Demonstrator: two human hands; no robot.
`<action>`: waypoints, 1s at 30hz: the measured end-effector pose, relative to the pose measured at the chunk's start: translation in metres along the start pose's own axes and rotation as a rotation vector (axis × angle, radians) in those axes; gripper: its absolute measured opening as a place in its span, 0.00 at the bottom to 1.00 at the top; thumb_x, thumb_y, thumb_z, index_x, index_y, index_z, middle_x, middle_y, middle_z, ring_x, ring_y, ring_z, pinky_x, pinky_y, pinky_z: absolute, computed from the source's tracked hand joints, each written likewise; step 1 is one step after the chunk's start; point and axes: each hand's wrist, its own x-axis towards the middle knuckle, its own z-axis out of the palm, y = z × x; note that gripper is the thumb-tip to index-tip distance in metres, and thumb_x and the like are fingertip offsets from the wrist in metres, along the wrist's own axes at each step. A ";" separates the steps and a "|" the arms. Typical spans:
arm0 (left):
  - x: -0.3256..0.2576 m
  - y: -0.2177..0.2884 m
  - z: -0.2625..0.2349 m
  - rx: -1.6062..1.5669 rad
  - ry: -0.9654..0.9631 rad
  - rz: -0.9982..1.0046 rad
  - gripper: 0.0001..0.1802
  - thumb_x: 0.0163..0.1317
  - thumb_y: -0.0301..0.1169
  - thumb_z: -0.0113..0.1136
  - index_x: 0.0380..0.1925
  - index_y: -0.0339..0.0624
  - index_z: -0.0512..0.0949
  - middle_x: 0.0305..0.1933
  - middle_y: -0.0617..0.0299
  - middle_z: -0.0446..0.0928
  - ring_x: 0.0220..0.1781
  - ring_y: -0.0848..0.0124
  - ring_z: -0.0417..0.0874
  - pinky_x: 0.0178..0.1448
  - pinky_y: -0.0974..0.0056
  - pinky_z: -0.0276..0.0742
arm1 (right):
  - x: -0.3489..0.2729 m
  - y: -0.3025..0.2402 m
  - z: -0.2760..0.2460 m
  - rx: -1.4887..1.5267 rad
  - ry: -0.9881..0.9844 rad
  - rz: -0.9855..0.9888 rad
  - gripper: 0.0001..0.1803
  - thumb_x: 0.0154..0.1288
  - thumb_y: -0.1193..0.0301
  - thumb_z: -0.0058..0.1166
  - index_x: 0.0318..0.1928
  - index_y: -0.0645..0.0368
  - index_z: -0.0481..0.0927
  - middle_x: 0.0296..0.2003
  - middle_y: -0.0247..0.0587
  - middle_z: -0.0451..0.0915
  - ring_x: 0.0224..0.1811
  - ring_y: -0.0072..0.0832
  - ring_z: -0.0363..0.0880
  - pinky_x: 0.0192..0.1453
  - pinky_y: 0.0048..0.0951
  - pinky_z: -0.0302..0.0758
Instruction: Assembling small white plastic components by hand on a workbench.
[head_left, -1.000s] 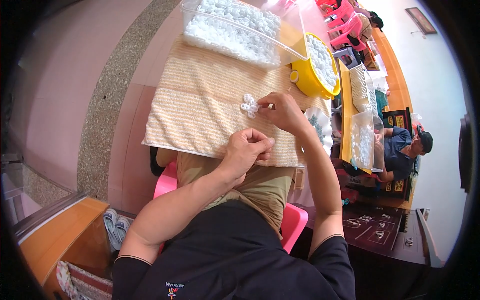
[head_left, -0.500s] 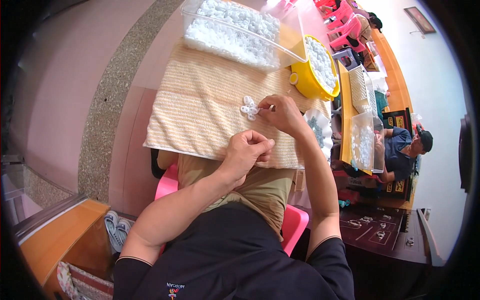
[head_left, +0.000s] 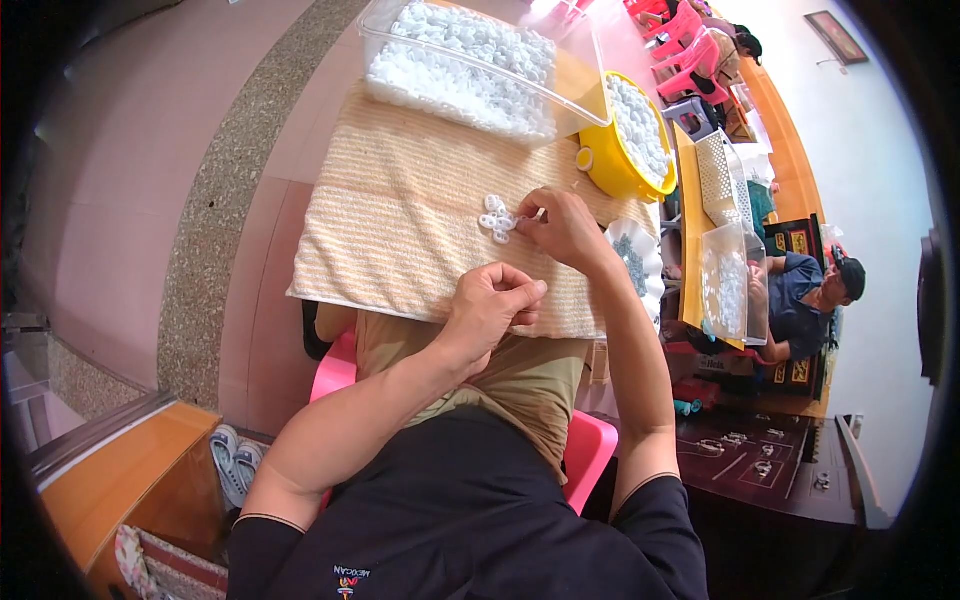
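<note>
A small cluster of white ring-like plastic pieces (head_left: 492, 220) lies on the striped towel (head_left: 390, 200) covering the table. At its right edge, the thumb and fingers of my right hand (head_left: 565, 230) are pinched on one of the pieces. Nearer to me and a little left, my left hand (head_left: 488, 310) hovers over the towel's front part, thumb pressed to the curled fingers. Whatever sits in that pinch, if anything, is hidden. Beside my right wrist stands a white wavy-rimmed dish (head_left: 653, 265) of small grey-blue bits.
A clear plastic bin (head_left: 575, 112) heaped with white pieces stands at the table's far side. Right of it is a yellow bucket (head_left: 603, 165) full of similar pieces. Farther right, a co-worker (head_left: 800, 295) sits by another clear bin (head_left: 712, 245). Pink chairs (head_left: 700, 65) stand beyond.
Both hands have kept nearly the same pose and place, with my left hand's fingers shifting only slightly. The cluster stays where it was.
</note>
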 end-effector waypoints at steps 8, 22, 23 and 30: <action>0.000 0.003 0.001 -0.011 0.021 0.023 0.06 0.60 0.28 0.65 0.30 0.42 0.76 0.29 0.66 0.77 0.29 0.79 0.78 0.34 0.73 0.79 | -0.017 0.008 0.006 0.249 0.167 0.040 0.10 0.58 0.73 0.61 0.38 0.67 0.82 0.25 0.38 0.81 0.27 0.20 0.77 0.32 0.24 0.75; -0.001 0.000 0.002 -0.027 0.023 0.097 0.10 0.64 0.32 0.62 0.41 0.40 0.77 0.34 0.64 0.80 0.31 0.78 0.80 0.37 0.74 0.80 | -0.088 -0.014 0.031 0.966 0.230 0.057 0.07 0.65 0.77 0.57 0.42 0.68 0.81 0.29 0.35 0.81 0.30 0.17 0.78 0.35 0.19 0.77; -0.001 0.000 0.001 -0.029 0.006 0.092 0.09 0.64 0.32 0.61 0.40 0.40 0.77 0.33 0.65 0.80 0.32 0.78 0.80 0.38 0.73 0.80 | -0.092 -0.014 0.034 0.967 0.236 0.058 0.07 0.65 0.77 0.57 0.42 0.68 0.81 0.29 0.35 0.81 0.30 0.17 0.78 0.35 0.19 0.77; -0.004 0.000 0.004 -0.081 -0.002 0.089 0.06 0.64 0.30 0.61 0.38 0.40 0.78 0.34 0.63 0.80 0.33 0.77 0.81 0.39 0.72 0.81 | -0.110 -0.012 0.048 1.014 0.326 0.006 0.10 0.64 0.82 0.55 0.46 0.68 0.80 0.41 0.38 0.79 0.36 0.19 0.78 0.38 0.20 0.77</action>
